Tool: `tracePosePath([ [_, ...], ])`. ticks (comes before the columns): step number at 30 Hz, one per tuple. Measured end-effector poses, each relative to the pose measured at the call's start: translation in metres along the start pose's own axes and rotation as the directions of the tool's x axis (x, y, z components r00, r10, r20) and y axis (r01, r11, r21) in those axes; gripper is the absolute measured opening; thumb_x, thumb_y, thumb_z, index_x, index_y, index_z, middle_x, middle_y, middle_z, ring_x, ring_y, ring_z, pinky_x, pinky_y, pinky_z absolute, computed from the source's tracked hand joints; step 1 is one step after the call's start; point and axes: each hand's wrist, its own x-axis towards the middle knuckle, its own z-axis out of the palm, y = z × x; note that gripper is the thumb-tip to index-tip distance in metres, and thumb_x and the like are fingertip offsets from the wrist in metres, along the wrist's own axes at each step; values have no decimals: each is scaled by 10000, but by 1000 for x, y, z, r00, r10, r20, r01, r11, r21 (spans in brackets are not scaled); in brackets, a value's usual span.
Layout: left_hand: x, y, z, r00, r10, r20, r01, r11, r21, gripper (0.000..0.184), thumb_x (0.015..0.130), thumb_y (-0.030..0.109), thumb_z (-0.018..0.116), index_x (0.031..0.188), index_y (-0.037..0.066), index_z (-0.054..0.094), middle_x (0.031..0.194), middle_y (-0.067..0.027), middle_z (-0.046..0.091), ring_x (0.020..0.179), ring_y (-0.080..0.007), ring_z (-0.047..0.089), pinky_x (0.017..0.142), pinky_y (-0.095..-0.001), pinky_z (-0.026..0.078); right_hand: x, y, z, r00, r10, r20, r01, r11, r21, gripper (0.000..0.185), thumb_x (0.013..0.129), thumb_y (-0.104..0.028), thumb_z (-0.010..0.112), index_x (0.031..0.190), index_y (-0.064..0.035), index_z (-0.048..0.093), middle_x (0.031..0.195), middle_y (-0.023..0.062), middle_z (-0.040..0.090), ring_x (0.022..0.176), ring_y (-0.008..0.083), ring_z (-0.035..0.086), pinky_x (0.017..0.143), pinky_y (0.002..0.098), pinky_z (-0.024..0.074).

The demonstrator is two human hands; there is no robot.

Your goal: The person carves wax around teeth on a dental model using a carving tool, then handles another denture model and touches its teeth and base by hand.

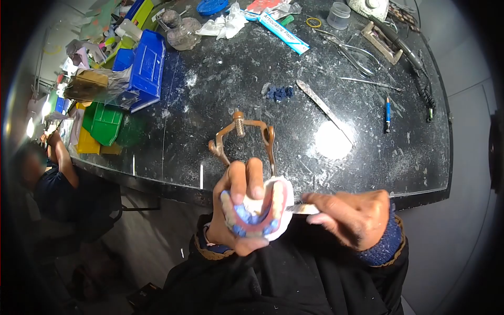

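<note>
My left hand [239,197] is wrapped round a dental model [281,207] with a pink arch, cream teeth, blue patches and a white base. Two of its fingers rest inside the arch. In my right hand [352,218] a small pale tool [303,209] is pinched, its tip at the right side of the white base. A copper-coloured metal frame [239,125] with a screw extends above my left hand, over the table's front part; its lower ends are hidden near the model.
On the black table [210,94] lie blue wax pieces [280,93], a flat metal tool [320,107], a thin probe [370,83], a blue pencil [388,114] and pliers [349,52]. Blue [147,71] and green bins [105,124] stand left. Another person's arm [64,160] shows far left.
</note>
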Motion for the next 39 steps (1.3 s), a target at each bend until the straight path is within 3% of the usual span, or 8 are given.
tracePosePath([
  [2,-1,-6,-16,999,54,6,-54,994,97,537,595,-27,739,908,168,349,996,-13,402,914,-209,515,773,-378,438,-2,3,-6,995,15,-101,-27,993,-118,240,841,-257,624,926,-38,671,615,80,615,467,188,585,445,285,460],
  [4,5,-4,9,956,52,-288,-12,990,139,487,599,51,778,892,170,407,956,6,384,880,-121,480,923,-288,422,-1,-1,-14,989,66,-135,-72,997,-41,195,802,-162,660,944,-28,661,647,93,628,474,193,587,441,283,451],
  [10,1,-4,7,940,26,-340,18,992,124,490,597,42,757,905,167,396,977,-2,363,997,-146,447,989,-309,417,5,-4,-7,989,-43,-143,41,999,-13,341,670,19,715,999,-35,643,559,55,527,406,167,500,382,288,380],
  [11,1,-4,8,940,27,-341,18,991,130,486,599,41,752,906,165,397,977,-4,363,1005,-148,445,990,-309,421,5,-3,-4,984,-52,-168,47,998,-36,354,664,2,726,1005,-52,650,512,37,440,380,153,456,360,287,350],
  [17,1,-4,5,953,31,-303,5,993,117,482,616,25,733,926,162,391,999,-2,374,1057,-160,445,990,-324,408,8,-2,-2,984,-83,-157,77,996,-44,382,658,-26,741,1027,-89,664,502,23,403,368,142,431,346,288,334],
  [25,2,-5,7,943,39,-330,11,989,151,474,638,49,723,956,151,387,1000,-17,372,1049,-162,439,1008,-322,436,9,-2,2,975,-105,-195,99,994,-41,410,625,-45,745,1025,-105,676,499,15,391,368,132,417,346,279,330],
  [31,-1,-4,7,927,18,-375,53,983,178,434,699,31,668,998,122,367,1046,-34,386,1182,-232,438,1019,-375,453,10,-4,-1,978,-63,-198,47,995,-83,389,642,-67,748,1022,-120,685,501,17,389,369,129,415,347,282,331],
  [39,-2,-6,11,888,72,-453,60,961,271,410,684,-20,640,987,103,394,1050,-32,400,1100,-184,498,973,-386,436,13,-3,4,980,-30,-198,5,993,-122,361,675,-74,750,1027,-113,681,508,24,400,377,131,430,349,287,331],
])
